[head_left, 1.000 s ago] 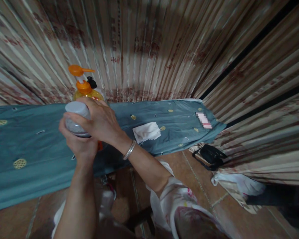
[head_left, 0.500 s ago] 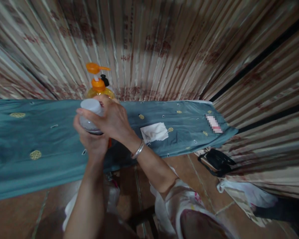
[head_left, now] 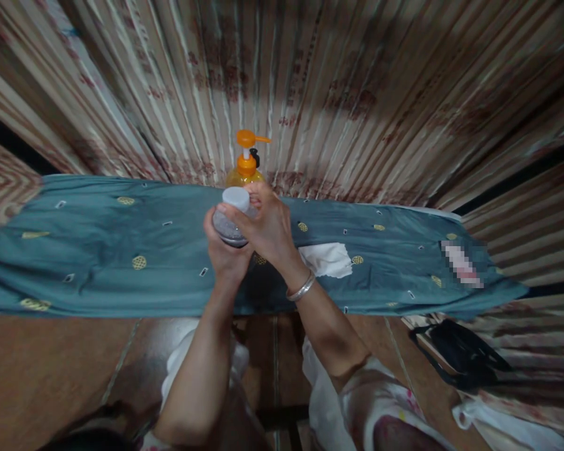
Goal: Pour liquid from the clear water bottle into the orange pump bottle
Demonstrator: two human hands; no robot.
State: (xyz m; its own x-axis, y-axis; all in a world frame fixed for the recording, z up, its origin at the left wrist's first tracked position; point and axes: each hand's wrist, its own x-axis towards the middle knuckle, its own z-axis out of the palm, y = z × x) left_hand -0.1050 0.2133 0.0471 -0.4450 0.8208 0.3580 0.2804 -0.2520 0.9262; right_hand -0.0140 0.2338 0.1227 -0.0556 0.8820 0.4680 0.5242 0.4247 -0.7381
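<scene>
A clear bottle [head_left: 225, 228] with a pale, whitish cap [head_left: 236, 196] is between my two hands above the cloth-covered table. My left hand [head_left: 228, 258] wraps around its body from the left and below. My right hand [head_left: 273, 227], with a silver bangle at the wrist, grips it from the right. The right thumb lies across the front just under the cap, and the other right fingers curl behind the neck. Directly behind stands a yellow bottle with an orange pump top [head_left: 247, 164], its lower part hidden by my hands.
A crumpled white tissue [head_left: 326, 259] lies right of my hands on the teal pineapple-print tablecloth [head_left: 98, 250]. Farther right is a pixelated pinkish-white item [head_left: 461, 264]. Pleated curtains [head_left: 272, 75] stand behind. A black bag [head_left: 465, 354] is at lower right.
The view has swung left, so everything appears farther right. The capped bottle looks smaller now, farther from my head. My right thumb has slid from the cap's edge to below it.
</scene>
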